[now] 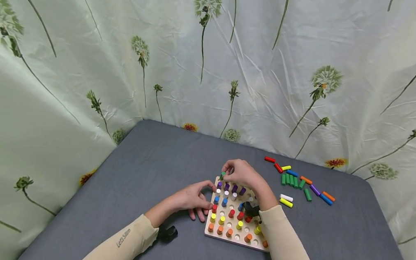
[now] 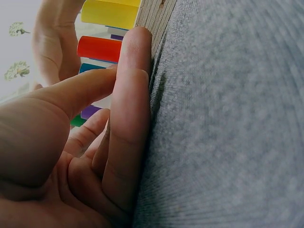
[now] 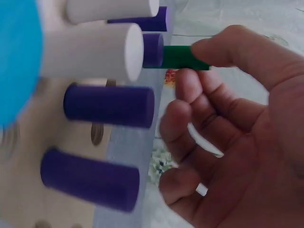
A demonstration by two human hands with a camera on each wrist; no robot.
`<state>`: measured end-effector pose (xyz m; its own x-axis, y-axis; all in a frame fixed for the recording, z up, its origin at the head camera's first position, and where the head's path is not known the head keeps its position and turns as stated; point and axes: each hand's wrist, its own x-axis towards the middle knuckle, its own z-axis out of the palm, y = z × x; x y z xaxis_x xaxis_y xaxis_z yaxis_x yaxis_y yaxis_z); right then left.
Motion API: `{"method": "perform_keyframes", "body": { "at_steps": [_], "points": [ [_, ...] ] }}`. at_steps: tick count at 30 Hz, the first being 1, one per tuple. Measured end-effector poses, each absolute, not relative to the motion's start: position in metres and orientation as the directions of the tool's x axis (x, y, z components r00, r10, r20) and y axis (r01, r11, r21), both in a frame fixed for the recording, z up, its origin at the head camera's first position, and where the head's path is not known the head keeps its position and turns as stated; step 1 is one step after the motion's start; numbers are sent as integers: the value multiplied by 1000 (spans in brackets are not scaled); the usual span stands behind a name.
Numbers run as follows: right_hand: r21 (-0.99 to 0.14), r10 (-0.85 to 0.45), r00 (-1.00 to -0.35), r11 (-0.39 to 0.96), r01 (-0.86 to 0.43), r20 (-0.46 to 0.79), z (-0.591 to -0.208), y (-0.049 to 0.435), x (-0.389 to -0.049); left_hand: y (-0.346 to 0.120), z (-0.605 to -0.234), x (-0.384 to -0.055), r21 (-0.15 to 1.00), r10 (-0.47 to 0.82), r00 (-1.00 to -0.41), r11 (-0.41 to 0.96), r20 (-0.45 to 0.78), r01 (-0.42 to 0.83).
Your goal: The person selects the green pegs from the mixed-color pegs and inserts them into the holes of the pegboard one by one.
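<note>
A wooden pegboard (image 1: 233, 239) lies on the table, holding rows of coloured pegs. My right hand (image 1: 243, 173) is at its far left corner and pinches a green peg (image 3: 178, 57) upright between thumb and fingertips. Whether the lower end sits in a hole is hidden. Beside it stands a row of purple pegs (image 3: 110, 105), then white pegs (image 3: 92, 52). My left hand (image 1: 191, 197) rests against the board's left edge, with fairly straight fingers along the side. Its thumb touches the edge near a red peg (image 2: 99, 49); a yellow peg (image 2: 110, 14) stands close by.
Loose pegs lie right of the board: several green pegs (image 1: 290, 180), red, yellow, blue, orange and purple ones, and a white peg (image 1: 286, 197). The grey tabletop (image 1: 134, 169) meets a flowered curtain (image 1: 184, 62) behind and at the left.
</note>
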<state>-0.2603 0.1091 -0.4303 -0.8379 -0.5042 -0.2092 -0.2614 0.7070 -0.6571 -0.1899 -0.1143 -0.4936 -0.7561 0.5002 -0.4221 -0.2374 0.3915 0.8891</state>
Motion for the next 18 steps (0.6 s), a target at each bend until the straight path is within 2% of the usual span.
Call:
{"method": "perform_keyframes", "body": {
  "at_steps": [18],
  "points": [
    [-677, -526, -825, 685, -269, -204, -442, 109, -263, -114, -498, -190, 895, 496, -767, 385, -406, -225]
  ]
}}
